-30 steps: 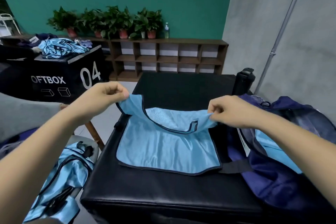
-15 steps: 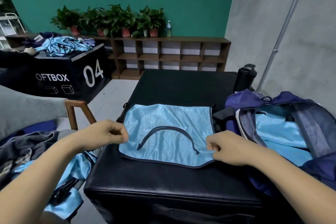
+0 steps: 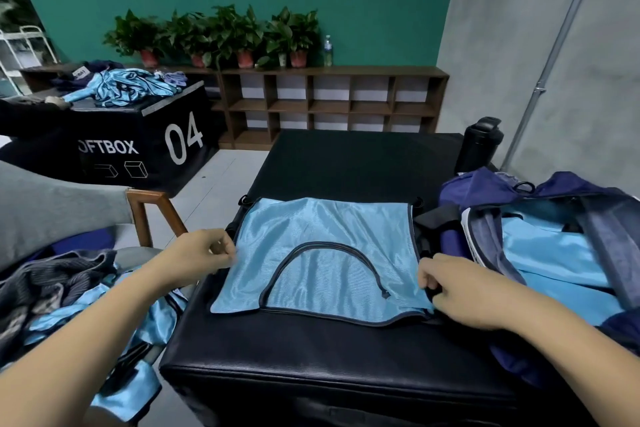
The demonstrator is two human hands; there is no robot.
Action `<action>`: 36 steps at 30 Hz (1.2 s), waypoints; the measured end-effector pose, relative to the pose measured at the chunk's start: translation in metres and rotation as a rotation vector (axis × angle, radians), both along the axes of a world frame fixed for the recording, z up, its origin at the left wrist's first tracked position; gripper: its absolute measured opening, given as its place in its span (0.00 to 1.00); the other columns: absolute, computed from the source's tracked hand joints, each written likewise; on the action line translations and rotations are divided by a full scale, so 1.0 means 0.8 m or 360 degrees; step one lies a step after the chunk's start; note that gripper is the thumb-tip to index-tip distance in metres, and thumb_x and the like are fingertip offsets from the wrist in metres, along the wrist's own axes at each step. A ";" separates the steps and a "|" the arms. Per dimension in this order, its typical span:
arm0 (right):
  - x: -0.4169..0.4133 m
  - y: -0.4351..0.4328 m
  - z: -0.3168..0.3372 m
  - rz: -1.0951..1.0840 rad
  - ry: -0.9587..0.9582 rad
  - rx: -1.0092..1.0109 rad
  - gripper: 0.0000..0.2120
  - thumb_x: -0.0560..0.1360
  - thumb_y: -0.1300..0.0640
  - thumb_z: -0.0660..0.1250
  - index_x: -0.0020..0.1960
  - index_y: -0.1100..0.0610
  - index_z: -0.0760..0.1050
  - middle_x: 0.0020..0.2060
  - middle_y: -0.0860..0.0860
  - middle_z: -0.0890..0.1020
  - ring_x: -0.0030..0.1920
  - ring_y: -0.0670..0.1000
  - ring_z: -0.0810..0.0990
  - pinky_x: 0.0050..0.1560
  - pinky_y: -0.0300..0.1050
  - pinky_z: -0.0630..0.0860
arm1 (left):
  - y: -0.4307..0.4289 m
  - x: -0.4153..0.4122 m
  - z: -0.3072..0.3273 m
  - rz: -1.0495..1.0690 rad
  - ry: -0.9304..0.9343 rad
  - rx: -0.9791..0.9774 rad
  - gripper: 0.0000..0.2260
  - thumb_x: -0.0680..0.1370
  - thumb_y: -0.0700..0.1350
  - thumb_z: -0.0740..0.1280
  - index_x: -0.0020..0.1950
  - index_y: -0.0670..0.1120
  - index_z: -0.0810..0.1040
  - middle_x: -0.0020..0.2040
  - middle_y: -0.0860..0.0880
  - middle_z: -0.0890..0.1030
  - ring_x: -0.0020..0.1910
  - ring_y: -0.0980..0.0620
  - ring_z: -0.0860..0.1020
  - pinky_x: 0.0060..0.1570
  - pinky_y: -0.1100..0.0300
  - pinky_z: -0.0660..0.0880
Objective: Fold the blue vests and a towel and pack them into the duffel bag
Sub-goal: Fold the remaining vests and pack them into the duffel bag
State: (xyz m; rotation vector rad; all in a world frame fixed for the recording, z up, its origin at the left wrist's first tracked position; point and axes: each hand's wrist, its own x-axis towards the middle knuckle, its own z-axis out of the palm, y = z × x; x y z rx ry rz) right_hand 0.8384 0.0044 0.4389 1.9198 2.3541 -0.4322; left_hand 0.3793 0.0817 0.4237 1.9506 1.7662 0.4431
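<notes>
The blue vest (image 3: 322,229) lies folded flat on the near half of the black padded box (image 3: 346,350), its dark-trimmed neckline arching on top. The right hand (image 3: 464,291) pinches the vest's right edge near the front corner. The left hand (image 3: 197,256) is curled at the left edge; whether it has hold of the cloth is unclear. Just right, the open navy duffel bag (image 3: 485,184) holds more blue fabric (image 3: 554,260). A black bottle (image 3: 479,144) stands behind it.

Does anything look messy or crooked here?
Yes. The shiny light-blue vest on the black padded box is folded crooked: its near left corner pokes past the dark-trimmed edge underneath. Left of the box, more blue vests hang in a crumpled heap.
</notes>
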 end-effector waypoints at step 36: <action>-0.056 -0.016 0.031 -0.0301 0.0832 -0.0471 0.20 0.80 0.44 0.71 0.42 0.61 0.83 0.30 0.53 0.83 0.26 0.50 0.74 0.26 0.41 0.67 | 0.086 0.000 -0.043 0.0513 0.0410 0.0094 0.10 0.81 0.52 0.69 0.47 0.46 0.77 0.43 0.46 0.81 0.43 0.47 0.77 0.36 0.53 0.72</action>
